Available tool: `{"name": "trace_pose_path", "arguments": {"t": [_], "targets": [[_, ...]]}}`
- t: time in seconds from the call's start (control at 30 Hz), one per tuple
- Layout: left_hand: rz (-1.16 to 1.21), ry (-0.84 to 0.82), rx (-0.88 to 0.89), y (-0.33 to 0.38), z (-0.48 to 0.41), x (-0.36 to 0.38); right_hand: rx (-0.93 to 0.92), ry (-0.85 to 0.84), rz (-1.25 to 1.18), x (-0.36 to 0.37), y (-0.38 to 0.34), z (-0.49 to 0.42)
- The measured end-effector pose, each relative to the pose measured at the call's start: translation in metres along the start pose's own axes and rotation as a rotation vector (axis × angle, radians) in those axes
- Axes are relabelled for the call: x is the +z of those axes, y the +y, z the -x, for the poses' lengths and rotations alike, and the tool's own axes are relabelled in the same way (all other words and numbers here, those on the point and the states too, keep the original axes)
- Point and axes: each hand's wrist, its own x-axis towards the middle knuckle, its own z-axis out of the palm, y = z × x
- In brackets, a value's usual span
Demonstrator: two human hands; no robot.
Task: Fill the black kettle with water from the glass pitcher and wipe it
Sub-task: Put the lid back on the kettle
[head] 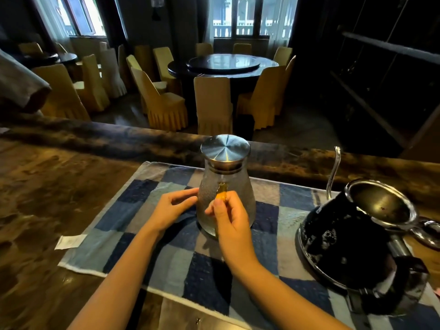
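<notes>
Glass untipped, pour pending: pinches glass pitcher (240, 198) handle (222, 188) with right hand (229, 225), touches wall with loosely curled left hand (171, 208); leaves black kettle (345, 246) open, apparently unfilled, unwiped.

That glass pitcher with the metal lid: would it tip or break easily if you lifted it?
Probably steady: the pitcher is widest at its base and stands on a towel. Likely fragile, since its wall is clear glass. The dimpled surface might aid grip; the right hand pinches the handle.
</notes>
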Motion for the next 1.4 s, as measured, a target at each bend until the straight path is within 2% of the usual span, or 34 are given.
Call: {"name": "trace_pose_path", "arguments": {"t": [0.13, 0.27, 0.43, 0.67, 0.77, 0.93, 1.07, 1.27, 1.4], "targets": [[0.004, -0.020, -0.045, 0.003, 0.004, 0.000, 0.042, -0.136, 0.032, -0.017, -0.005, 0.005], [0.019, 0.006, -0.057, 0.004, 0.012, 0.005, 0.075, -0.171, 0.060, -0.024, -0.009, 0.004], [0.053, 0.145, -0.045, 0.009, 0.027, 0.023, 0.096, -0.235, 0.117, -0.032, -0.018, 0.003], [0.251, 0.419, -0.081, 0.050, 0.057, 0.069, 0.191, -0.317, 0.180, -0.055, -0.050, 0.015], [0.286, 0.487, -0.018, 0.075, 0.076, 0.085, 0.075, -0.399, 0.209, -0.073, -0.078, 0.023], [0.128, 0.481, 0.079, 0.091, 0.103, 0.125, -0.148, -0.529, 0.200, -0.119, -0.129, 0.040], [-0.030, 0.630, 0.227, 0.115, 0.125, 0.176, -0.249, -0.459, 0.175, -0.185, -0.157, 0.037], [-0.029, 0.444, 0.292, 0.144, 0.135, 0.245, -0.300, -0.194, 0.274, -0.303, -0.144, 0.012], [-0.164, 0.390, 0.292, 0.164, 0.126, 0.276, -0.178, -0.005, 0.580, -0.392, -0.095, -0.014]]}}
